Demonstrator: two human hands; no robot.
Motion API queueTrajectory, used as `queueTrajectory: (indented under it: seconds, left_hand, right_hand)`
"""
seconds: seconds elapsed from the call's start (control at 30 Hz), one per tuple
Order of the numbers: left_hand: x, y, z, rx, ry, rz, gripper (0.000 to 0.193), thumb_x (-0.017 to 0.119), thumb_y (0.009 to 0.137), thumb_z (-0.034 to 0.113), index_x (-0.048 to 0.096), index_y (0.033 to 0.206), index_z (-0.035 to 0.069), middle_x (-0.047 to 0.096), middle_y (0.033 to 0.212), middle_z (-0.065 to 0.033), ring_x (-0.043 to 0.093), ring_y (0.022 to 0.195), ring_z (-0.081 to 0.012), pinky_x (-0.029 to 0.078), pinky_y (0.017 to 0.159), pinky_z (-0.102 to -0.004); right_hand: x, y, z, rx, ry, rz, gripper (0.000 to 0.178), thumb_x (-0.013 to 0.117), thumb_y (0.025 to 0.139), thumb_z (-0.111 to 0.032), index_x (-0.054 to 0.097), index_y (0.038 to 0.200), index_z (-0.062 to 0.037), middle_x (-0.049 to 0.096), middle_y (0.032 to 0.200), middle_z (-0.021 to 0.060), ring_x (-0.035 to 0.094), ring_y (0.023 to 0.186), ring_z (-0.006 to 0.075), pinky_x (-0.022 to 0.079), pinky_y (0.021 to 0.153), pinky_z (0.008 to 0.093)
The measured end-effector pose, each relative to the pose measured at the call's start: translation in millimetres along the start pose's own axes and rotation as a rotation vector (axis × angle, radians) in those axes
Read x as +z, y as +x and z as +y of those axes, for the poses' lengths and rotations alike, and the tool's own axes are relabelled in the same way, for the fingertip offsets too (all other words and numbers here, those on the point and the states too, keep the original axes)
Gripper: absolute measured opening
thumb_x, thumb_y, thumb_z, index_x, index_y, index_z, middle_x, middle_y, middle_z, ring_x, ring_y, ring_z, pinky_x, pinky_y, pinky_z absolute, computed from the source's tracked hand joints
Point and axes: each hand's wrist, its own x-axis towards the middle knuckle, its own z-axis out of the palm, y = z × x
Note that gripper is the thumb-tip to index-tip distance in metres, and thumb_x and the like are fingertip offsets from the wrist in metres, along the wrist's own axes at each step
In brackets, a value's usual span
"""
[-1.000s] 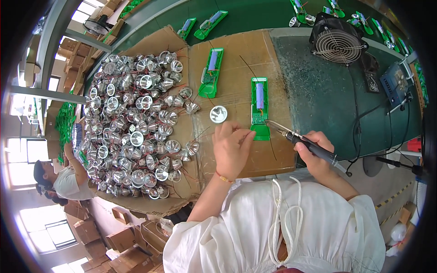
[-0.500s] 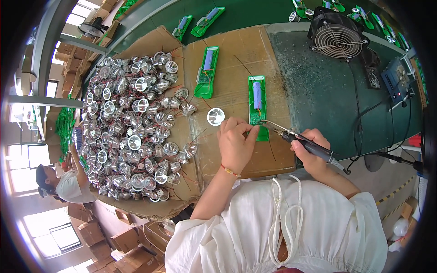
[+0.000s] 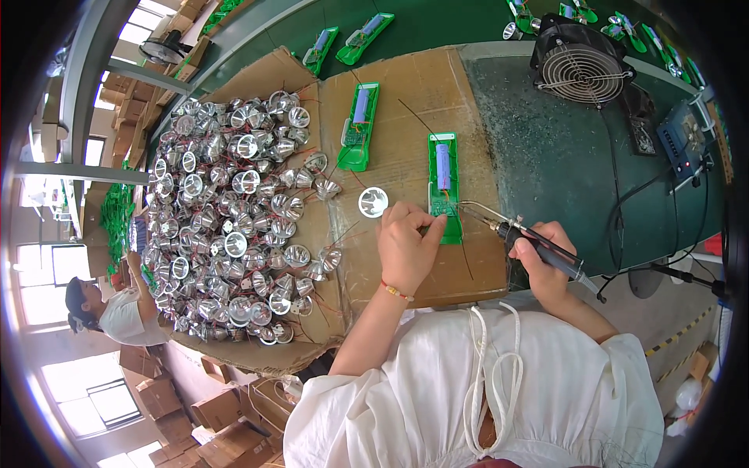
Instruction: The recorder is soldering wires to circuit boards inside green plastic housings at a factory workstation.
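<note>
My right hand point(image 3: 552, 269) is wrapped round the black handle of a soldering iron point(image 3: 544, 251). Its thin metal tip, with a slim bent tube beside it, reaches left toward a small circuit board point(image 3: 441, 208). That board sits in an open green plastic housing point(image 3: 448, 234), below a lilac cylindrical battery point(image 3: 443, 166). At the housing's left edge, my left hand point(image 3: 406, 243) pinches thumb and forefinger over the board; what lies between them is too small to see. A shiny reflector cup point(image 3: 373, 202) rests on the cardboard beside those fingers.
Many wired reflector cups point(image 3: 234, 210) are heaped on cardboard point(image 3: 413, 269) at left. Another green housing point(image 3: 357, 129) lies beyond my left hand. At far right stand a caged fan point(image 3: 581, 72) and a blue soldering station point(image 3: 681, 139). A co-worker point(image 3: 117, 312) is at far left.
The soldering iron has drawn back to the right, its tip off the board's middle. My left hand keeps its pinch at the housing. The whole view has shifted slightly.
</note>
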Motion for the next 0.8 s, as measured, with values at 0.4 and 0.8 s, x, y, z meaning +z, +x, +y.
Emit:
queueTrajectory:
  seconds: [0.4, 0.8]
  left_hand:
    - [-29.2, -10.4, 10.8, 0.238, -0.036, 0.076, 0.018, 0.065, 0.069, 0.016, 0.061, 0.083, 0.004, 0.054, 0.076, -0.0091, 0.053, 0.074, -0.0241, 0.041, 0.066, -0.0352]
    - [-43.7, -24.4, -12.2, 0.159, 0.307, -0.093, 0.012, 0.059, 0.076, 0.011, 0.061, 0.084, 0.003, 0.063, 0.078, -0.012, 0.06, 0.069, -0.0265, 0.046, 0.06, -0.0365]
  right_hand:
    - [-5.0, 1.1, -1.1, 0.047, 0.062, -0.005, 0.015, 0.061, 0.079, -0.007, 0.049, 0.082, 0.0005, 0.058, 0.071, 0.0081, 0.057, 0.061, 0.0104, 0.046, 0.056, 0.0231]
    - [-9.6, 1.5, -3.6, 0.065, 0.083, 0.011, 0.015, 0.062, 0.079, -0.006, 0.049, 0.082, 0.0009, 0.058, 0.072, 0.0087, 0.057, 0.061, 0.0111, 0.047, 0.056, 0.0238]
